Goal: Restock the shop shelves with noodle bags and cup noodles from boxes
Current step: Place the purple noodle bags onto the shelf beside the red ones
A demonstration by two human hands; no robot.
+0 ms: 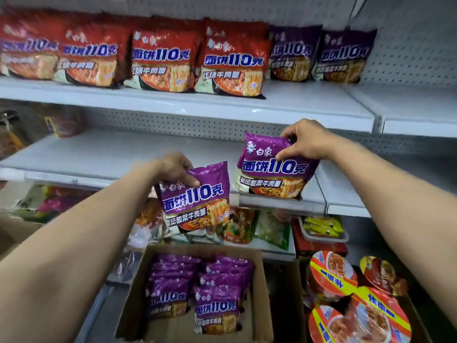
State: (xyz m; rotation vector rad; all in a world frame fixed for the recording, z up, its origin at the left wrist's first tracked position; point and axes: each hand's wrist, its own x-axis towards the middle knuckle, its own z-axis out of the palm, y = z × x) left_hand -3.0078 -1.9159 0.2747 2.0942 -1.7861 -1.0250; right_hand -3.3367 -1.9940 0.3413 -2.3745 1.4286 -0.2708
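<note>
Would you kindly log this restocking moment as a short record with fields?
left hand: pinches first purple bag by its top, in the air above the cardboard box
right hand: grips second purple bag at the middle shelf front
top shelf: red bags left, shelved purple bags right
cardboard box: open, boxed purple bags inside
cup noodles: lower right, beside box
</note>
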